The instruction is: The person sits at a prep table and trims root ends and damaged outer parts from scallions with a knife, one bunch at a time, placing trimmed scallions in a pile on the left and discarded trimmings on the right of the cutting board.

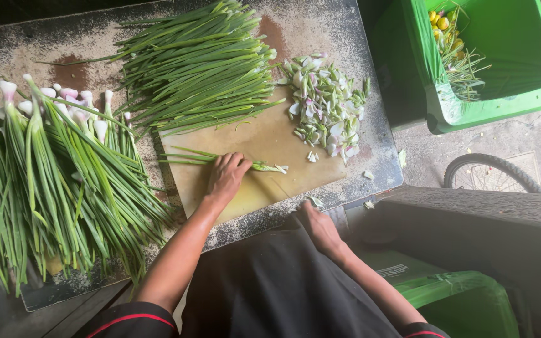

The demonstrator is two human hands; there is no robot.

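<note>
- I see long green spring onions with white and pale pink bulbs (64, 181).
- The trimmed heap of plain green onion stalks (198, 66) is a deeper green.
- The chopped bulb pieces (327, 103) are white, pink and light green.
- The flat wooden cutting board (264, 134) is tan.
- The speckled grey stone worktop (320, 31) has rusty brown patches.
- The bright green plastic bin (508, 56) holds yellow scraps.

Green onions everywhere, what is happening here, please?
A person presses a few green onion stalks onto the cutting board with the left hand. The right hand is at the table edge; whether it holds something is unclear. Cut bulb pieces lie on the board, untrimmed onions at the left.
</note>
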